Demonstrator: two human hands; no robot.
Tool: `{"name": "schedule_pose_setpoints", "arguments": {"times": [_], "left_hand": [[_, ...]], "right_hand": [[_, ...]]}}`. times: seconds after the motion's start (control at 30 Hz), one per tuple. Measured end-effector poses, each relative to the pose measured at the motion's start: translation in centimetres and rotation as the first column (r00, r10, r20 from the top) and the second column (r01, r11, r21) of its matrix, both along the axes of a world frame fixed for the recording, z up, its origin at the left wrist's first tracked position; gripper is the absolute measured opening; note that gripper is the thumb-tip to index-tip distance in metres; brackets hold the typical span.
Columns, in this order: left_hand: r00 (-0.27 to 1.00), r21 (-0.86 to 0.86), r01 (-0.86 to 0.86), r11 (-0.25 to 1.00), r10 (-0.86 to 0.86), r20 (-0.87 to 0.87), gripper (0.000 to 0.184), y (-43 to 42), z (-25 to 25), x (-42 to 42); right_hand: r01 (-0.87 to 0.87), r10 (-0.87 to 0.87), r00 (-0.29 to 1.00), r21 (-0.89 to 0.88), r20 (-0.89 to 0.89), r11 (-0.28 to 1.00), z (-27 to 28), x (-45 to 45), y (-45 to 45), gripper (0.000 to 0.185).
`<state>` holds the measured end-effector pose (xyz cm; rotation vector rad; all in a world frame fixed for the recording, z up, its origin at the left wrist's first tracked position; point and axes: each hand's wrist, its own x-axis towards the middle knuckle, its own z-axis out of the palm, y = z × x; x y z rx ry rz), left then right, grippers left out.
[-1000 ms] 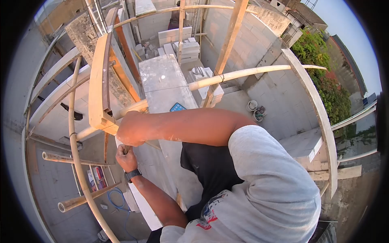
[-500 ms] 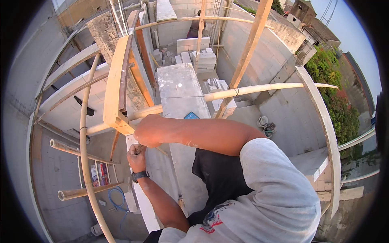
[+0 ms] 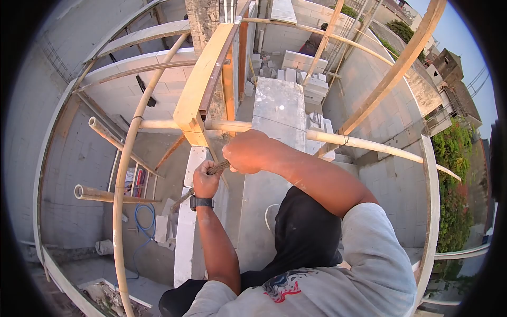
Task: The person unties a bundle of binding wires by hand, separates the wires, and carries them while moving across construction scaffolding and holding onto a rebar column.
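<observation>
My left hand [image 3: 206, 180], with a dark watch at its wrist, is closed on one end of a thin dark bundle [image 3: 218, 168] that looks like wire or cord. Around the bundle's other end my right hand [image 3: 247, 151] is closed. Both hands are above the white block wall [image 3: 188, 232], close to the lower end of an upright wooden frame [image 3: 199, 95]. A dark strip hangs below my left hand beside the wall; whether it joins the bundle I cannot tell.
Bamboo poles [image 3: 128, 164] cross at the left, and another [image 3: 369, 146] runs to the right. A grey platform [image 3: 274, 113] stretches ahead beside stacked white blocks [image 3: 315, 87]. A person [image 3: 312, 42] is far back. A blue hose [image 3: 145, 224] lies below at the left.
The view has turned, so the frame and hands appear further right. My hands have come slightly apart, and the dark bundle now shows between them. The blue phone is no longer visible.
</observation>
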<state>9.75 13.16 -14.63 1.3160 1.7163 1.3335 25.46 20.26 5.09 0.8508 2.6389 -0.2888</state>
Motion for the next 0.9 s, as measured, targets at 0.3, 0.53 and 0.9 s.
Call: {"name": "schedule_pose_setpoints", "arguments": {"times": [0.3, 0.53, 0.9], "left_hand": [[0.999, -0.007, 0.000, 1.000, -0.001, -0.054, 0.023, 0.0, 0.9, 0.7], [0.956, -0.040, 0.247, 0.968, -0.250, -0.156, 0.059, 0.5, 3.0, 3.1], [0.906, 0.114, -0.110, 0.987, 0.146, -0.396, 0.051, 1.0, -1.6, 7.2]], "right_hand": [[0.007, -0.008, 0.997, 0.009, 0.074, 1.000, -0.5, 0.3, 0.7, 0.022], [0.018, -0.022, 0.988, 0.024, 0.152, 1.000, -0.9, 1.0, 1.4, 0.019], [0.035, -0.031, 0.988, -0.023, 0.153, 0.999, -1.0, 1.9, 2.1, 0.019]]}}
